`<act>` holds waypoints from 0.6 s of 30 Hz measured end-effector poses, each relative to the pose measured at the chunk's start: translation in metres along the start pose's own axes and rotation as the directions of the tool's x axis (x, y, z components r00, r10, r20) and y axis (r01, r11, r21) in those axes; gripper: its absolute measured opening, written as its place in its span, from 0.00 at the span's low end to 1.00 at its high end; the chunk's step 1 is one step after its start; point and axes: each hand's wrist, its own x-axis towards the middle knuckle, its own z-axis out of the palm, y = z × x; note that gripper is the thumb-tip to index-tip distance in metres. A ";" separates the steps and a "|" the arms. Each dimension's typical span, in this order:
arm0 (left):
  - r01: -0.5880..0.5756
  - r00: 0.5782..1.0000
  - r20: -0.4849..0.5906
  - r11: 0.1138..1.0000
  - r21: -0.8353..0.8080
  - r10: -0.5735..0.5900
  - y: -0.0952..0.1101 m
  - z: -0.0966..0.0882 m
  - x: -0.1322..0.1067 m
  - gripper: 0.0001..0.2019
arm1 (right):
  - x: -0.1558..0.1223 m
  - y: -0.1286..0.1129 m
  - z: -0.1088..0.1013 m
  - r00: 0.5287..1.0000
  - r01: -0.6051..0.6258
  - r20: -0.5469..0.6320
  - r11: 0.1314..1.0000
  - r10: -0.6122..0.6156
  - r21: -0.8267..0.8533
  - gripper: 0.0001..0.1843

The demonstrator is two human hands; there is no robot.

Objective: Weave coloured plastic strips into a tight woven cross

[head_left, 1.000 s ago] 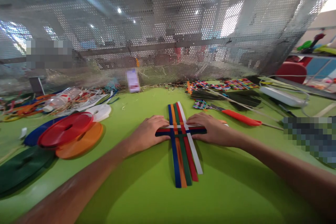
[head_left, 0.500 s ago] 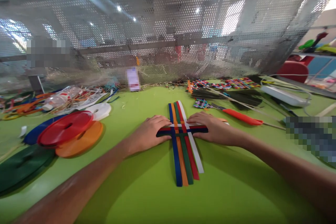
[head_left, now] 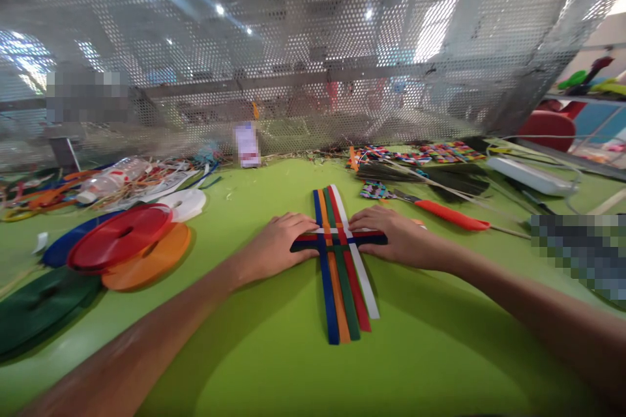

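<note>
blue, orange, green, red and white lengthwise strips [head_left: 346,290] make up the long part of the woven strips [head_left: 336,241], which lie flat on the green surface [head_left: 274,358], their near ends fanning slightly apart. across the middle of the woven strips run cross strips [head_left: 370,240] in white, red and dark blue, set close side by side.

the hands sit at opposite sides of the woven strips: the left hand [head_left: 281,241] at the left, the right hand [head_left: 396,238] at the right. both are partly closed, palm down, fingers at the far edge and thumb at the near edge, with the cross strips held in the narrow gap between.

well to the left of the woven strips are the green reel [head_left: 59,303], the orange reel [head_left: 159,260], the overlapping red reel [head_left: 105,244], the blue reel [head_left: 57,249] and, farthest, the white reel [head_left: 190,203].

beyond the woven strips, to the right, lies a knife [head_left: 452,215] with a red-orange handle, near a small checked piece [head_left: 375,190]; farther that way are multicoloured bands [head_left: 452,152]. a clear bottle [head_left: 117,174] lies far left of the woven strips, among scraps. a perforated panel [head_left: 313,32] stands behind everything.
</note>
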 end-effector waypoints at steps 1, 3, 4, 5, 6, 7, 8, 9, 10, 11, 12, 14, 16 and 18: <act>-0.003 1.000 0.001 1.000 0.002 0.003 0.000 0.000 0.000 0.25 | 0.000 0.000 0.000 1.000 -0.001 -0.001 1.000 0.001 -0.002 0.14; -0.007 1.000 0.002 1.000 0.001 0.007 0.000 -0.001 0.000 0.25 | 0.000 0.001 0.001 1.000 -0.001 -0.001 1.000 0.001 -0.010 0.14; -0.009 1.000 0.002 1.000 0.000 0.009 0.000 -0.001 0.000 0.24 | 0.000 0.002 0.001 1.000 0.000 -0.001 1.000 0.000 -0.016 0.14; -0.011 1.000 0.002 1.000 0.000 0.011 0.000 -0.001 0.000 0.24 | 0.000 0.002 0.001 1.000 0.002 0.000 1.000 -0.002 -0.020 0.14; -0.014 1.000 0.001 1.000 -0.002 0.014 0.000 -0.002 0.000 0.25 | -0.001 0.002 0.002 1.000 0.005 0.001 1.000 -0.005 -0.023 0.14; -0.017 1.000 0.001 1.000 -0.003 0.017 0.000 -0.002 0.000 0.24 | -0.001 0.002 0.002 1.000 0.008 0.000 1.000 -0.008 -0.024 0.13; -0.020 1.000 0.002 1.000 -0.006 0.020 -0.001 -0.002 0.000 0.24 | -0.001 0.002 0.002 1.000 0.010 -0.003 1.000 -0.010 -0.024 0.13; -0.025 1.000 0.004 1.000 -0.008 0.025 -0.001 -0.002 0.000 0.24 | -0.001 0.002 0.002 1.000 0.011 -0.007 1.000 -0.012 -0.022 0.12; -0.029 1.000 0.004 1.000 -0.011 0.029 -0.001 -0.002 0.000 0.23 | -0.001 0.002 0.002 1.000 0.010 -0.012 1.000 -0.010 -0.019 0.12; -0.031 1.000 0.004 0.999 -0.015 0.031 -0.001 -0.003 0.001 0.22 | -0.001 0.002 0.002 1.000 0.005 -0.017 1.000 -0.005 -0.016 0.13; -0.031 1.000 0.003 0.999 -0.017 0.031 -0.001 -0.003 0.001 0.22 | -0.002 0.002 0.002 1.000 -0.003 -0.020 1.000 0.002 -0.014 0.13; -0.032 0.999 0.002 0.999 -0.021 0.032 -0.001 -0.003 0.001 0.21 | -0.002 0.002 0.002 1.000 -0.016 -0.020 1.000 0.016 -0.009 0.14; -0.034 0.999 0.002 0.999 -0.024 0.034 0.000 -0.003 0.001 0.20 | -0.002 0.002 0.002 1.000 -0.019 -0.018 1.000 0.019 -0.005 0.14; -0.038 0.999 -0.002 0.999 -0.026 0.038 0.000 -0.003 0.002 0.20 | -0.002 0.003 0.002 1.000 -0.009 -0.021 1.000 0.009 -0.003 0.14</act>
